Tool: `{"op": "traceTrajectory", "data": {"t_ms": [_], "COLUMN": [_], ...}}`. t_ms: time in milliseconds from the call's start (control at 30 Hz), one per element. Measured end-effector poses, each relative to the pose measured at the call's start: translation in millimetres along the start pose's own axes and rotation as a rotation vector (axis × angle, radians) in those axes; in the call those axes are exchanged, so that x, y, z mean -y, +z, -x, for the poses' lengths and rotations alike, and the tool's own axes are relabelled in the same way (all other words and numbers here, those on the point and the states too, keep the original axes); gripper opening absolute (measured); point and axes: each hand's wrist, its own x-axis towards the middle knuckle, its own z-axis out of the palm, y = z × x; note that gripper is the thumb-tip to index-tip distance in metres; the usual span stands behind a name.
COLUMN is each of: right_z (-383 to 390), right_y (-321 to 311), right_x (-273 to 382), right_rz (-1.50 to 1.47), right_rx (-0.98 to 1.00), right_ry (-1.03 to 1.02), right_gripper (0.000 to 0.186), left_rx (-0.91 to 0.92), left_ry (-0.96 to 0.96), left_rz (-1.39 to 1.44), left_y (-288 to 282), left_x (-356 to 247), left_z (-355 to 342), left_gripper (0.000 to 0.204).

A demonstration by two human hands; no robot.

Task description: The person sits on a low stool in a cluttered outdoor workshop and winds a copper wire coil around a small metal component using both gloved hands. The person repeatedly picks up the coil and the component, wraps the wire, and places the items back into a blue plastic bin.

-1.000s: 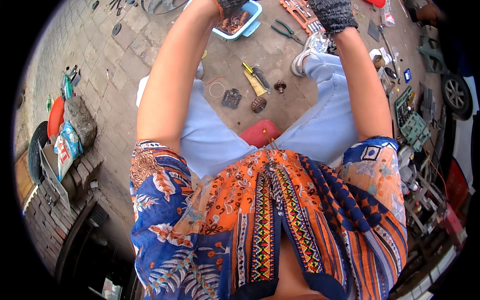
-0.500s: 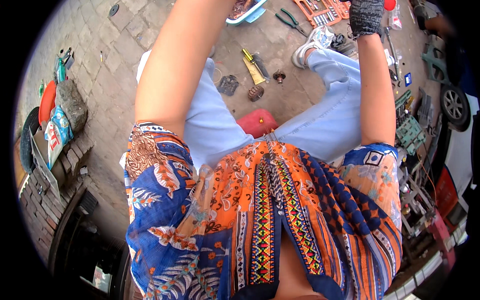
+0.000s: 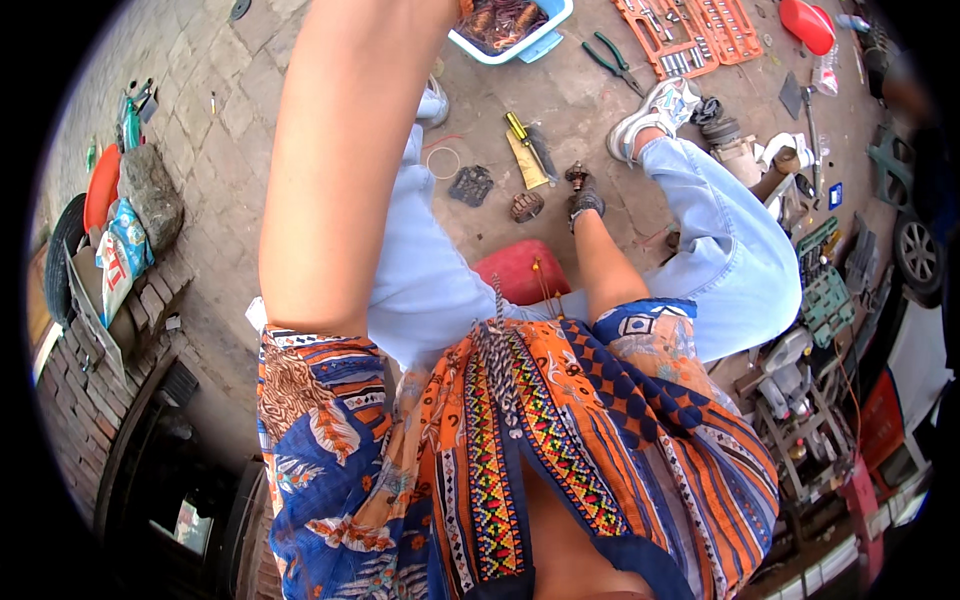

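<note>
My right hand point(image 3: 586, 203), in a dark knitted glove, is down on the paving between my legs. Its fingers close round a small rotor-like metal part point(image 3: 576, 176) with a short shaft. Just left of it lies a ring-shaped copper-brown part point(image 3: 526, 207). My left arm point(image 3: 350, 150) stretches up past the top edge, so that hand is out of sight. Beside where the arm leaves the picture stands a light blue plastic basin point(image 3: 510, 50) with copper-coloured wire windings inside.
Near my hand lie a yellow-handled tool point(image 3: 517, 126), a tan flat strip point(image 3: 527, 165) and a dark flat piece point(image 3: 470, 186). Green-handled pliers point(image 3: 615, 65), an orange socket case point(image 3: 665, 45) and a red container point(image 3: 525, 272) surround me. Tools crowd the right; a rock point(image 3: 150, 205) stands left.
My right hand has come down from the top right to the small rotor part and closed on it. The view has shifted, showing more of the basin. My left arm remains stretched upward.
</note>
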Motion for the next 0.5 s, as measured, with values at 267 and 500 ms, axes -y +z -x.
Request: {"op": "traceTrajectory", "data": {"t_ms": [267,500], "right_z": [-190,28], "right_y": [54,19], "right_x": [-10,79], "right_rz": [-1.153,-0.506], "right_rx": [0.552,0.648], "right_ry": [0.29,-0.176], "right_gripper": [0.028,0.009], "left_rx": [0.143,0.038], "left_ry": [0.011,0.097], "left_rz": [-0.021,0.006], "left_y": [41,34], "left_x": [-3,-5], "left_z": [-12,6], "left_gripper": [0.031,0.035]}}
